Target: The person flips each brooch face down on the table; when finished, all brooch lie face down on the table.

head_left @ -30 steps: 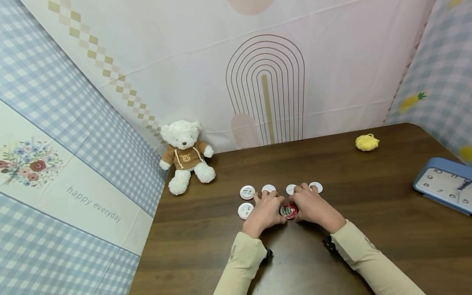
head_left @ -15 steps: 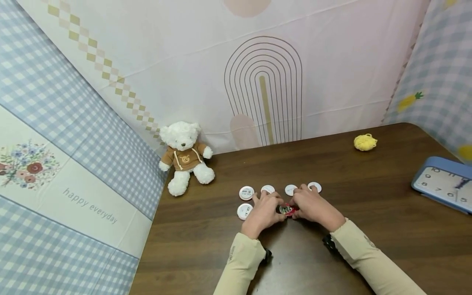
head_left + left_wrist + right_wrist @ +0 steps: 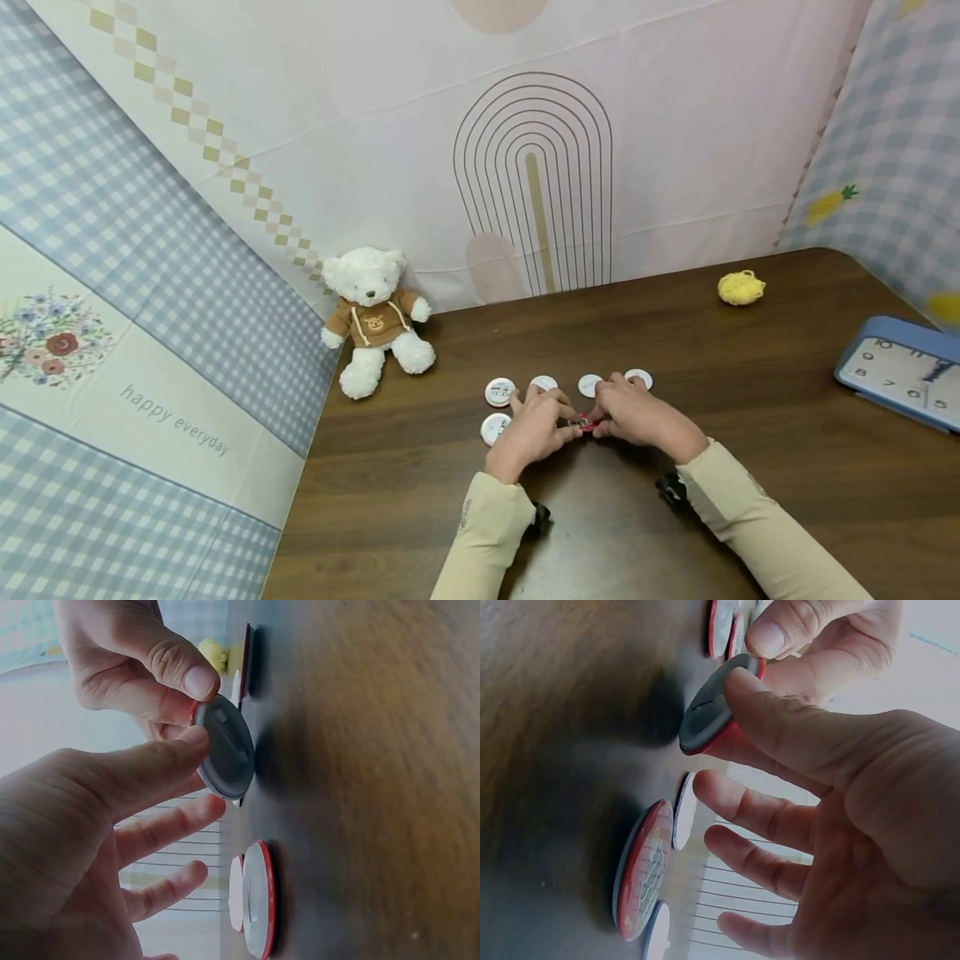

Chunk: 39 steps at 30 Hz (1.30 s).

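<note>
A round pin-back badge [image 3: 583, 422] with a red rim is tilted almost edge-on in the head view. Its grey back with the pin [image 3: 229, 742] faces the left wrist camera, and its lower edge is right at the tabletop. My left hand [image 3: 531, 429] pinches one side of the badge between thumb and forefinger, other fingers spread. From the other side my right hand [image 3: 637, 412] pinches it in the same way. Under the right hand, a red patterned badge [image 3: 646, 874] lies face up in the right wrist view; the hand hides it in the head view.
White-backed badges lie around the hands: two at the left [image 3: 499, 392], one behind the left hand [image 3: 543, 383], others behind the right hand [image 3: 589, 385]. A white teddy bear [image 3: 378, 321] sits back left. Yellow yarn [image 3: 741, 287] and a blue clock [image 3: 900, 371] are right.
The badge between my hands has tipped from showing its printed red face to nearly edge-on. Both hands keep their pinch and have barely shifted; the head view has drifted slightly.
</note>
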Each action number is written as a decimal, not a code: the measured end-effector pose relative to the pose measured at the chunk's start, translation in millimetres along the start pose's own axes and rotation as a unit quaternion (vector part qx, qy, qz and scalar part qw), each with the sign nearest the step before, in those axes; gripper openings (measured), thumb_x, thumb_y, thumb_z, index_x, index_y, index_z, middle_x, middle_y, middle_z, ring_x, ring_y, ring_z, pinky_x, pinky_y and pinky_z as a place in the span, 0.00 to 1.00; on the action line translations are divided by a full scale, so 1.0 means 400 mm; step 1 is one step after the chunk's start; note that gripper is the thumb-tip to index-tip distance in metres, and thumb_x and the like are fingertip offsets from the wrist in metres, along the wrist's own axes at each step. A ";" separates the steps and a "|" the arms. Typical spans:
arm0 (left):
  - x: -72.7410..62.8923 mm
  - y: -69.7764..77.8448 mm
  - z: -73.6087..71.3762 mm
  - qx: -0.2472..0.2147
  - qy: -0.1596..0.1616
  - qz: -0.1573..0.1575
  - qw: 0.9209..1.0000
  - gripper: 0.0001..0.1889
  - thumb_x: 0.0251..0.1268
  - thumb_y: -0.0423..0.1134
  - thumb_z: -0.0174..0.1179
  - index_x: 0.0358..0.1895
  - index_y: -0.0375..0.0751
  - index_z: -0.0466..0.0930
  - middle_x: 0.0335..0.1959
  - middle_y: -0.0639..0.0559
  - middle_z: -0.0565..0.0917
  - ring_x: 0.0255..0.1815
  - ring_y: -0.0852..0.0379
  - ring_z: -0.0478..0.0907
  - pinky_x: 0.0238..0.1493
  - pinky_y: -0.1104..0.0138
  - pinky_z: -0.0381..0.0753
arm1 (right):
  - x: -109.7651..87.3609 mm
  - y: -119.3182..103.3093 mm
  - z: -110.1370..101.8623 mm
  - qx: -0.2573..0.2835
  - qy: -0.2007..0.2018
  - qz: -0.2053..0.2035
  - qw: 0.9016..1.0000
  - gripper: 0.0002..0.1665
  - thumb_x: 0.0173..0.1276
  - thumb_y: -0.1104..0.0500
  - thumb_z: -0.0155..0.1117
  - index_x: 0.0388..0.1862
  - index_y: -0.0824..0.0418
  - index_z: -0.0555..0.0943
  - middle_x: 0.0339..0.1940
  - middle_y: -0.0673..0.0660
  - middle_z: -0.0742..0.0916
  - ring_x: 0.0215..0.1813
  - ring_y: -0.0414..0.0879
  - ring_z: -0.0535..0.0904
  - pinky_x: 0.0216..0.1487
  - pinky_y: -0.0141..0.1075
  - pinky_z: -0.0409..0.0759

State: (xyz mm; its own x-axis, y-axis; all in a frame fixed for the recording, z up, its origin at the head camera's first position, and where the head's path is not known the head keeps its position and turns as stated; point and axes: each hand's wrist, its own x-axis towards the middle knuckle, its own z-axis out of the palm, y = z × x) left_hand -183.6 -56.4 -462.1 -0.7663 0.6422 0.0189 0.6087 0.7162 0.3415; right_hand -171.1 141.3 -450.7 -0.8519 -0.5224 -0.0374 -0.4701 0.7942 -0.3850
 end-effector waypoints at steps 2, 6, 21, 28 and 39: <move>0.001 -0.001 -0.002 -0.001 0.006 0.002 1.000 0.09 0.68 0.46 0.67 0.46 0.51 0.91 0.49 0.59 0.82 0.58 0.50 0.68 0.62 0.34 0.57 | -0.001 0.004 -0.002 0.001 0.010 -0.009 1.000 0.02 0.62 0.56 0.76 0.32 0.52 0.93 0.32 0.44 0.77 0.41 0.47 0.70 0.44 0.52 0.67; 0.004 -0.002 -0.005 0.002 0.017 0.006 1.000 0.07 0.68 0.45 0.66 0.42 0.52 0.92 0.47 0.60 0.81 0.56 0.50 0.68 0.62 0.34 0.57 | -0.004 0.010 -0.007 0.003 0.031 -0.031 0.999 0.03 0.62 0.57 0.75 0.28 0.50 0.92 0.32 0.43 0.76 0.40 0.46 0.69 0.42 0.51 0.67; 0.012 -0.003 0.001 0.039 0.059 0.015 0.997 0.05 0.67 0.42 0.67 0.36 0.54 0.92 0.45 0.59 0.79 0.53 0.51 0.68 0.60 0.37 0.60 | -0.003 0.024 -0.005 0.018 0.080 -0.062 0.995 0.11 0.65 0.60 0.73 0.23 0.51 0.88 0.32 0.45 0.75 0.39 0.46 0.68 0.40 0.42 0.66; 0.009 -0.011 0.016 0.052 0.062 -0.005 0.997 0.03 0.65 0.42 0.69 0.33 0.55 0.91 0.44 0.59 0.78 0.53 0.50 0.68 0.60 0.36 0.59 | 0.008 0.020 0.012 -0.002 0.111 -0.066 0.992 0.08 0.62 0.65 0.74 0.24 0.55 0.88 0.31 0.47 0.76 0.37 0.47 0.69 0.38 0.42 0.69; 0.017 0.001 0.019 0.063 0.075 -0.043 0.994 0.05 0.60 0.44 0.72 0.28 0.52 0.88 0.43 0.56 0.78 0.53 0.48 0.68 0.61 0.36 0.59 | 0.018 0.026 0.023 -0.012 0.134 -0.073 0.988 0.07 0.62 0.62 0.75 0.24 0.56 0.87 0.31 0.49 0.78 0.36 0.49 0.70 0.36 0.42 0.70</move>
State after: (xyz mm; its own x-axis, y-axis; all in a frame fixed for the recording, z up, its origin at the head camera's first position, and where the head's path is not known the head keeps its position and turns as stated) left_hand -187.1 -49.5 -469.1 -0.8325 0.5365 0.1384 0.5539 0.8006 0.2286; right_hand -180.1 143.0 -463.4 -0.8038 -0.5332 0.2636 -0.5948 0.7255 -0.3463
